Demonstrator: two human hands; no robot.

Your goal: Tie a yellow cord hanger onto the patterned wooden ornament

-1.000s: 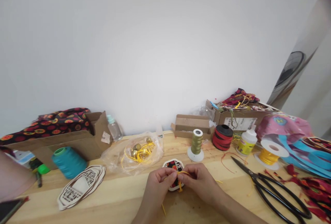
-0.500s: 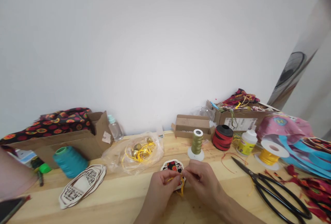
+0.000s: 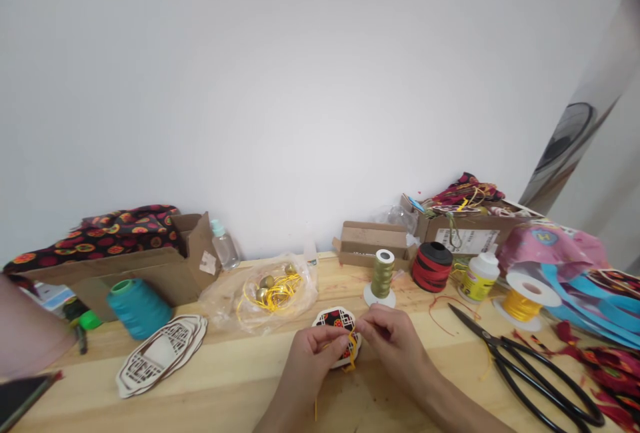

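Between my hands a small wooden cut-out ornament lies on the table, with dark red-patterned fabric showing in its middle. Over its right part runs a yellow cord. My left hand pinches the cord between thumb and fingertips, just above the ornament. Close on the other side, my right hand is closed too, thumb against forefinger, at the cord's upper end. A loose cord tail hangs below my left hand. The fingers hide part of the ornament and the exact grip.
Scissors lie at the right, beside a yellow cord spool and a glue bottle. Behind my hands stand an olive thread spool and a red cord spool. At left are stacked wooden cut-outs and a teal thread cone.
My fingers have shifted slightly on the yellow cord, and a loop now stands over the ornament. A cord tail has appeared below my left hand. The view moved a little.
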